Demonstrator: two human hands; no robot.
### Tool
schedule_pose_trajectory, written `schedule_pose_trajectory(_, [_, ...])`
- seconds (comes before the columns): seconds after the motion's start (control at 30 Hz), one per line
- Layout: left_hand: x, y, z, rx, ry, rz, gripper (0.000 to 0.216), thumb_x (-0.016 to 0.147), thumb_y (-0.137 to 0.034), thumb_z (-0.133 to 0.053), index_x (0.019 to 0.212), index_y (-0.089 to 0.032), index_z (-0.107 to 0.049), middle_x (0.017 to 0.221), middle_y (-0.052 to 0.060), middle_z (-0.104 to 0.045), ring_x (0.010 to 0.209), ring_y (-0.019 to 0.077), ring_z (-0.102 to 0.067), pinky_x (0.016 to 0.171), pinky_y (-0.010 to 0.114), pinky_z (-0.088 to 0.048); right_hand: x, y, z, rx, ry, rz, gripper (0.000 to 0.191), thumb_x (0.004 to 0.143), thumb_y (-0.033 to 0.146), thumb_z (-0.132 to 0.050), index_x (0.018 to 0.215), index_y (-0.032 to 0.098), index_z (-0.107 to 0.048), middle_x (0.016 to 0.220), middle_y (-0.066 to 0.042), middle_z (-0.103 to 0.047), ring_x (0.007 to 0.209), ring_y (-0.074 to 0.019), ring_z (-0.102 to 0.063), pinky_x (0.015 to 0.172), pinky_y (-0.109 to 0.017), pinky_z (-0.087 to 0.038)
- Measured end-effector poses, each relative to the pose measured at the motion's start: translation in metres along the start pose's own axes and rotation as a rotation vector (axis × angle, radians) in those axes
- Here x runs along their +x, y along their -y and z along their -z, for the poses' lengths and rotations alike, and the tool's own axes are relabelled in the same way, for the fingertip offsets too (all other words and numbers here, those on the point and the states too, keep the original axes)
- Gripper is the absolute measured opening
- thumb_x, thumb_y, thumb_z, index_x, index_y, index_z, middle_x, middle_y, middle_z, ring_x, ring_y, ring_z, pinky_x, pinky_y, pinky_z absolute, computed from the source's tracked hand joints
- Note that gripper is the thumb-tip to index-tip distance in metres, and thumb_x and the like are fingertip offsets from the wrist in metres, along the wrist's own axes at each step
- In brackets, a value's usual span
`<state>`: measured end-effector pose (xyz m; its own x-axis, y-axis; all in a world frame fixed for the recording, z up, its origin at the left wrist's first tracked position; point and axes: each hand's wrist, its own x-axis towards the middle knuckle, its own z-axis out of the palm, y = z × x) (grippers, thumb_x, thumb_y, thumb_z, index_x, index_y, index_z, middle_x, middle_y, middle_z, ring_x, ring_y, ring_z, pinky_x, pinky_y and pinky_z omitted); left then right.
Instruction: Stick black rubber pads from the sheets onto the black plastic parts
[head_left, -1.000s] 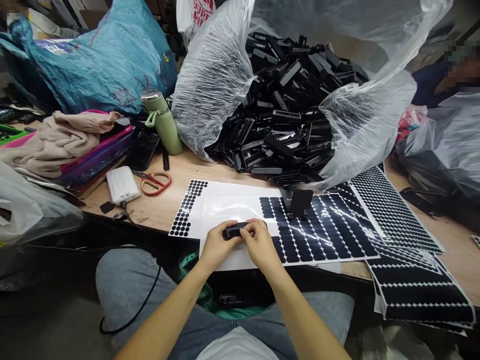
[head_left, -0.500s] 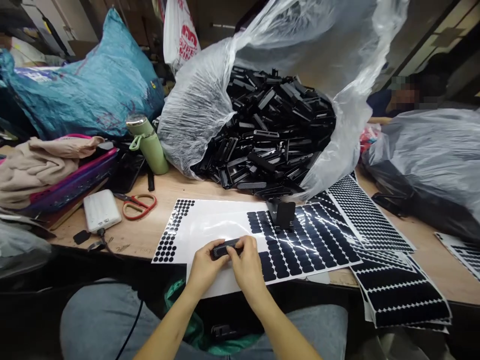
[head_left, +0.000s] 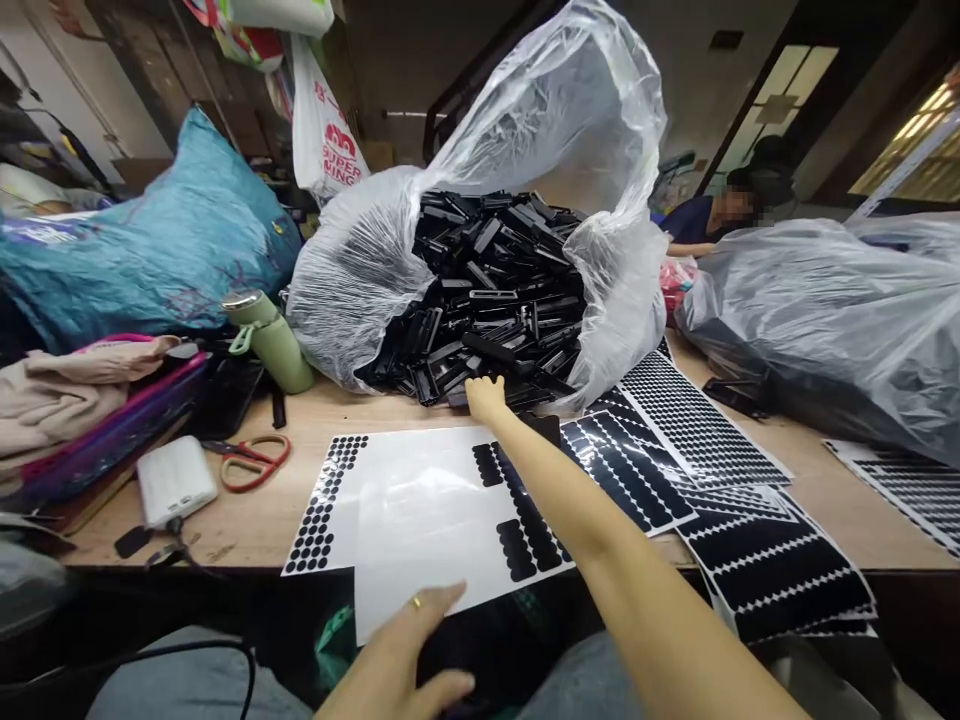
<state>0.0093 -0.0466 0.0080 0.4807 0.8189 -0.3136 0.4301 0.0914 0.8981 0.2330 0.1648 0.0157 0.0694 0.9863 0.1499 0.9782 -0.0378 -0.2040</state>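
Note:
My right hand (head_left: 486,397) reaches forward to the front edge of a heap of black plastic parts (head_left: 517,300). Its fingers are curled at a black part there; their tips are partly hidden among the pieces. The heap spills from a clear plastic bag (head_left: 352,290). Low in front, over my lap, my left hand (head_left: 409,650) is empty, thumb and fingers apart, with a ring on one finger. Just beyond it lies a white sheet with black stickers (head_left: 427,520), partly covered by my right forearm. A sheet of round black dots (head_left: 311,535) shows beneath its left side.
To the left are red-handled scissors (head_left: 255,465), a white power bank (head_left: 176,482) with a cable, and a green flask (head_left: 274,345). More sticker sheets (head_left: 780,560) overlap at the right table edge. A grey plastic bag (head_left: 825,330) and another person (head_left: 694,220) are farther right.
Both hands held a black part over the white sheet; that part is now out of sight. My right hand has gone forward to the heap, and my left has dropped back and opened.

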Motion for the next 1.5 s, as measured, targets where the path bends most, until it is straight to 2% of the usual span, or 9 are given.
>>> schedule_pose_trajectory(0.13, [0.035, -0.005, 0.03, -0.345, -0.438, 0.013, 0.061, 0.068, -0.04, -0.064, 0.122, -0.019, -0.045, 0.101, 0.01, -0.062, 0.096, 0.0247, -0.059, 0.088, 0.041, -0.044, -0.041, 0.037, -0.011, 0.005, 0.0, 0.185, 0.026, 0.084, 0.007, -0.033, 0.094, 0.013, -0.055, 0.1, -0.015, -0.057, 0.098, -0.024, -0.046, 0.087, -0.042, -0.027])
schedule_pose_trajectory(0.2, [0.054, -0.002, 0.043, -0.61, -0.478, 0.01, 0.061, 0.073, -0.039, -0.06, 0.126, -0.02, -0.037, 0.105, 0.01, -0.06, 0.091, 0.0226, -0.062, 0.081, 0.041, -0.049, -0.077, 0.059, -0.019, 0.023, 0.005, 0.316, 0.025, 0.086, 0.012, -0.032, 0.096, 0.016, -0.055, 0.103, -0.012, -0.057, 0.101, -0.0224, -0.046, 0.089, -0.039, -0.027])
schedule_pose_trajectory(0.33, [0.071, 0.016, 0.052, -0.842, -0.473, 0.066, 0.044, 0.065, -0.02, -0.07, 0.105, -0.016, -0.051, 0.093, 0.007, -0.064, 0.073, 0.0161, -0.065, 0.069, 0.03, -0.054, -0.11, 0.082, -0.027, 0.235, 0.123, 0.582, 0.031, 0.077, 0.024, -0.055, 0.108, 0.019, -0.053, 0.114, -0.01, -0.054, 0.106, -0.0229, -0.046, 0.093, -0.04, -0.029])
schedule_pose_trajectory(0.43, [0.067, 0.03, 0.046, -0.766, -0.466, 0.114, 0.043, 0.059, -0.018, -0.074, 0.097, -0.014, -0.052, 0.079, 0.005, -0.065, 0.059, 0.0147, -0.065, 0.061, 0.029, -0.055, -0.078, 0.09, -0.032, 0.461, 0.404, 0.476, 0.045, 0.065, 0.034, -0.068, 0.107, 0.024, -0.056, 0.108, -0.004, -0.06, 0.096, -0.0191, -0.055, 0.081, -0.029, -0.041])
schedule_pose_trajectory(0.57, [0.065, 0.037, 0.037, -0.665, -0.403, 0.112, 0.045, 0.056, -0.023, -0.075, 0.094, -0.012, -0.053, 0.071, 0.003, -0.063, 0.056, 0.015, -0.064, 0.059, 0.029, -0.055, -0.025, 0.124, -0.052, 0.432, 0.335, 0.103, 0.021, 0.078, 0.024, -0.054, 0.096, 0.014, -0.06, 0.098, -0.012, -0.063, 0.09, -0.0207, -0.059, 0.075, -0.028, -0.043])
schedule_pose_trajectory(0.8, [0.07, 0.043, 0.034, -0.501, -0.395, -0.011, 0.038, 0.06, -0.026, -0.07, 0.093, -0.013, -0.058, 0.077, 0.003, -0.062, 0.064, 0.0165, -0.063, 0.062, 0.03, -0.054, -0.015, 0.171, -0.076, 0.37, 0.298, -0.046, 0.024, 0.075, 0.006, -0.047, 0.095, 0.007, -0.06, 0.102, -0.021, -0.06, 0.095, -0.0259, -0.057, 0.073, -0.031, -0.043])
schedule_pose_trajectory(0.97, [0.072, 0.044, 0.033, -0.515, -0.409, 0.011, 0.04, 0.058, -0.025, -0.071, 0.094, -0.013, -0.059, 0.077, 0.004, -0.063, 0.066, 0.0177, -0.064, 0.065, 0.033, -0.054, -0.033, 0.144, -0.051, 0.467, 0.309, -0.003, 0.014, 0.077, 0.016, -0.049, 0.083, 0.012, -0.061, 0.088, -0.013, -0.065, 0.085, -0.0205, -0.059, 0.07, -0.027, -0.042])
schedule_pose_trajectory(1.17, [0.075, 0.044, 0.034, -0.552, -0.378, 0.027, 0.043, 0.056, -0.026, -0.072, 0.095, -0.013, -0.059, 0.076, 0.004, -0.064, 0.063, 0.0169, -0.064, 0.065, 0.033, -0.054, -0.115, 0.072, -0.014, 0.68, 0.204, -0.016, 0.017, 0.08, 0.029, -0.042, 0.076, 0.018, -0.055, 0.083, -0.003, -0.06, 0.076, -0.0144, -0.054, 0.07, -0.026, -0.041])
schedule_pose_trajectory(1.5, [0.076, 0.052, 0.03, -0.463, -0.402, -0.044, 0.042, 0.058, -0.027, -0.071, 0.097, -0.014, -0.06, 0.077, 0.003, -0.066, 0.067, 0.0179, -0.064, 0.069, 0.034, -0.053, -0.15, 0.067, -0.041, 0.894, 0.166, -0.137, 0.01, 0.077, 0.02, -0.044, 0.067, 0.019, -0.048, 0.102, -0.009, -0.048, 0.096, -0.0169, -0.049, 0.086, -0.032, -0.038])
